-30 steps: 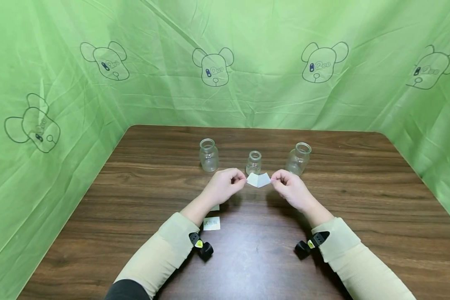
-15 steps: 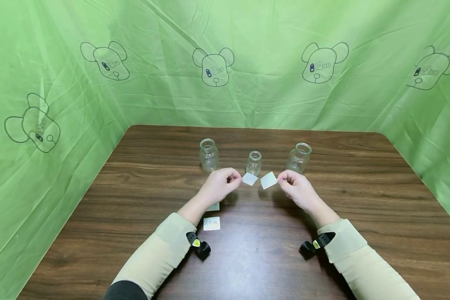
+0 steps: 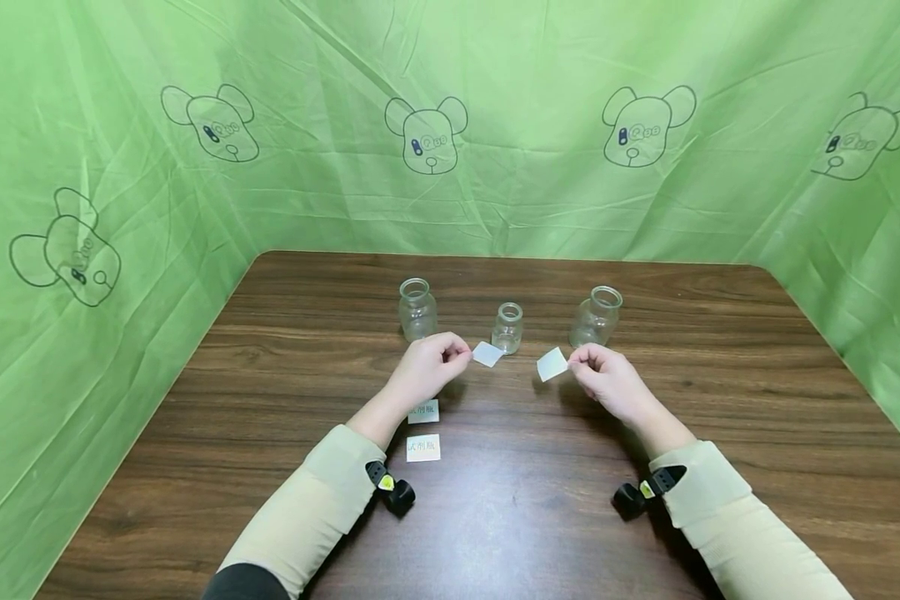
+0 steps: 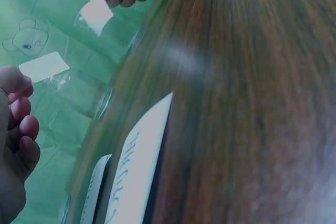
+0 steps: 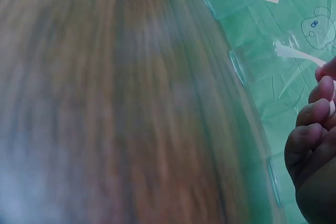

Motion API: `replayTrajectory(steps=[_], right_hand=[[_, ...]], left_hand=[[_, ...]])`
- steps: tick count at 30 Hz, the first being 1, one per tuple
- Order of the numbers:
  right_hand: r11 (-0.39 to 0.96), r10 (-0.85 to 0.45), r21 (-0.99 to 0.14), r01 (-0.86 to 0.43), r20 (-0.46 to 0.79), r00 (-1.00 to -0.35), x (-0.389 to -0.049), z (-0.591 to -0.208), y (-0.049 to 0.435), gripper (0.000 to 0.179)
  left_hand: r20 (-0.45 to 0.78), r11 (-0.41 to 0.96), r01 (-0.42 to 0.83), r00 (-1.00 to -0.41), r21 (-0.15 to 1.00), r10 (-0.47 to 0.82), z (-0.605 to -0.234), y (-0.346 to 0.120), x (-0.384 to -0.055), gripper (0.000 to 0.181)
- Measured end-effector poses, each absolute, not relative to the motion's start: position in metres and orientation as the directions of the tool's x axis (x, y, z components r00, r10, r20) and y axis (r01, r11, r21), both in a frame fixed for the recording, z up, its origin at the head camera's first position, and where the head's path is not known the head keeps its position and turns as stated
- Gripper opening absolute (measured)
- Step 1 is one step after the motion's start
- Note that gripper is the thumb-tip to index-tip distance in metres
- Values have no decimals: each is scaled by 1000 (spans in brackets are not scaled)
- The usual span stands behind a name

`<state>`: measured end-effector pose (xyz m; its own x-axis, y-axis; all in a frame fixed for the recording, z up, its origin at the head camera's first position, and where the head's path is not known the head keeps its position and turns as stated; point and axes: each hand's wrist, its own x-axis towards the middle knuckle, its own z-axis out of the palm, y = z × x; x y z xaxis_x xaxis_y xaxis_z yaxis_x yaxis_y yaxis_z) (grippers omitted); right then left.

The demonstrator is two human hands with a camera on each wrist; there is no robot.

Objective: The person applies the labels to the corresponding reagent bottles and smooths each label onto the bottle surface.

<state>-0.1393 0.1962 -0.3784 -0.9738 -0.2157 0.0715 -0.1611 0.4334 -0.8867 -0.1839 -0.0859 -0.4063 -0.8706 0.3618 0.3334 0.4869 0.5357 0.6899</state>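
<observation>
My left hand (image 3: pixel 431 362) pinches a small white piece of paper (image 3: pixel 487 354) by its left end, just in front of the small glass bottle (image 3: pixel 507 327). A second white piece of paper (image 3: pixel 552 364), tilted, is pinched at its right side by my right hand (image 3: pixel 611 383). Both pieces are held above the table, with a gap between them. Two white paper labels (image 3: pixel 423 447) with handwritten characters lie near my left wrist, one behind the other. In the right wrist view, the right-hand paper (image 5: pixel 296 52) appears nearly edge-on and slightly bent.
Two larger glass bottles stand uncapped behind the hands, the left bottle (image 3: pixel 418 312) and the right bottle (image 3: pixel 596 317). The brown wooden table (image 3: pixel 720 350) ends at a green curtain (image 3: pixel 495 208) on the back and sides.
The papers met in a shallow V one second ago; now they are apart. My left hand has moved left and my right hand right, each with its piece. More of the rear label shows.
</observation>
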Motion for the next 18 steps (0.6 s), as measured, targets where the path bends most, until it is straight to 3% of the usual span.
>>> replayTrajectory(steps=[18], right_hand=[[534, -195, -843, -71, -40, -980, -152, -422, 236, 12]], left_hand=[[337, 535, 463, -885, 707, 321, -413, -95, -189, 5]])
